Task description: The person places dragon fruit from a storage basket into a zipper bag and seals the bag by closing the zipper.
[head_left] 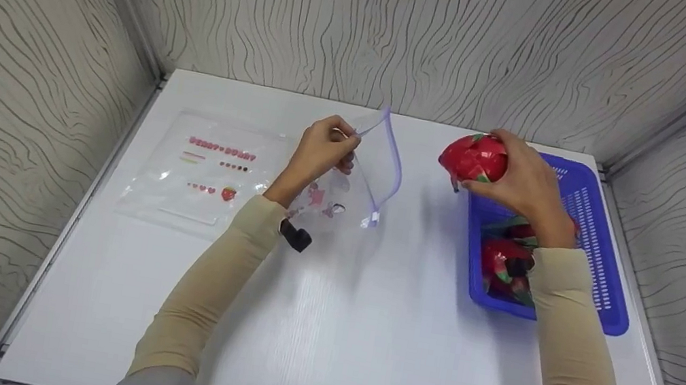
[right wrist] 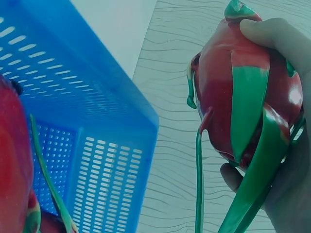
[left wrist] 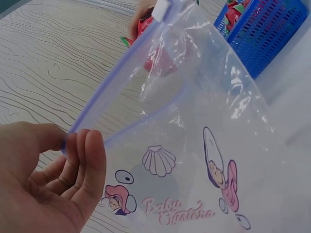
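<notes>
My left hand (head_left: 327,146) pinches the edge of a clear zip bag (left wrist: 184,160) between thumb and fingers. Its purple zip rim gapes toward the right, with a white slider (left wrist: 161,10) at one end of the rim. Pink lettering and shell drawings mark the bag's side. In my right hand (head_left: 524,180) is a red dragon fruit (head_left: 474,158) with green scales, gripped from its right side above the basket's left edge. The right wrist view shows the fruit (right wrist: 228,92) close up, thumb near its top end and long green scales trailing down.
A blue perforated basket (head_left: 598,274) stands at the right of the white table (head_left: 319,340), holding more dragon fruit (head_left: 500,262). Another clear bag (head_left: 206,188) with red print lies flat at the left. Wood-grain panels (head_left: 369,24) rise at the back and both sides.
</notes>
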Demonstrator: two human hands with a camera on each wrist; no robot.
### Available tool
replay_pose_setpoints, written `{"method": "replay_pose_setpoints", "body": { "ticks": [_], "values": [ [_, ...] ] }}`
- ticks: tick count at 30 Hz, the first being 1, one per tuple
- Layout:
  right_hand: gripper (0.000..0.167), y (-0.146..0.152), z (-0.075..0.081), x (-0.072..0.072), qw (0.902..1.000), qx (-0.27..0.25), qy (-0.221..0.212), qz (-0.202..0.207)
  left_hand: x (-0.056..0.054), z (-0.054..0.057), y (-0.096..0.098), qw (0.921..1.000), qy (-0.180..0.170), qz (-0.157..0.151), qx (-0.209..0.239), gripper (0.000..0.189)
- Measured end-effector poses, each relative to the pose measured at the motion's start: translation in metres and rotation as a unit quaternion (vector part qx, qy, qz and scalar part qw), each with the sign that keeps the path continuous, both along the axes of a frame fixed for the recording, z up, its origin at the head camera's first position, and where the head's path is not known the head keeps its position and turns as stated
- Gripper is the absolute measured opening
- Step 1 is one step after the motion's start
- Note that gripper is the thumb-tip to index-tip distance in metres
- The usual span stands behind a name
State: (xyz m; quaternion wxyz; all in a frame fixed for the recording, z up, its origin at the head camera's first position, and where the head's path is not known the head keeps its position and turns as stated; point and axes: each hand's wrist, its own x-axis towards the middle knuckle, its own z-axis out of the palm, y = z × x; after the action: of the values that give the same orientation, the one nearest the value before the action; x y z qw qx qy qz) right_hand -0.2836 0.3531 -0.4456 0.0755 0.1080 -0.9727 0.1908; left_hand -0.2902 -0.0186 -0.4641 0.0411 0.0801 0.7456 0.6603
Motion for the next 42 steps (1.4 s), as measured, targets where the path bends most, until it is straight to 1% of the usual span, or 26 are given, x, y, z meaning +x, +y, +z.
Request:
{"method": "replay_pose_setpoints", "body": {
  "ticks": [4,11,27,34,38,42],
  "values": [
    [0.098,-0.004,0.003,0.001,1.0,0.002,0.003,0.005,0.0,0.0,0.0,1.0,-0.003,-0.003,0.005,0.009],
    [0.098,-0.013,0.006,0.004,0.9995,0.006,0.025,0.017,0.0,-0.001,0.0,0.9997,0.005,-0.014,0.017,0.008],
    [0.099,-0.03,0.011,0.008,0.9987,0.012,0.035,0.036,0.001,-0.002,0.001,1.0,0.001,0.003,-0.006,0.009],
    [0.101,-0.038,0.013,0.009,0.9985,0.01,0.036,0.039,0.002,-0.002,0.001,1.0,0.0,0.0,-0.002,0.009],
    [0.1,-0.042,0.014,0.008,0.9978,0.008,0.047,0.046,0.001,-0.001,0.002,1.0,-0.002,-0.006,0.002,0.01],
    [0.098,-0.046,0.015,0.007,0.9971,0.009,0.055,0.052,0.0,0.0,0.003,1.0,-0.005,-0.005,0.004,0.009]
  ]
}}
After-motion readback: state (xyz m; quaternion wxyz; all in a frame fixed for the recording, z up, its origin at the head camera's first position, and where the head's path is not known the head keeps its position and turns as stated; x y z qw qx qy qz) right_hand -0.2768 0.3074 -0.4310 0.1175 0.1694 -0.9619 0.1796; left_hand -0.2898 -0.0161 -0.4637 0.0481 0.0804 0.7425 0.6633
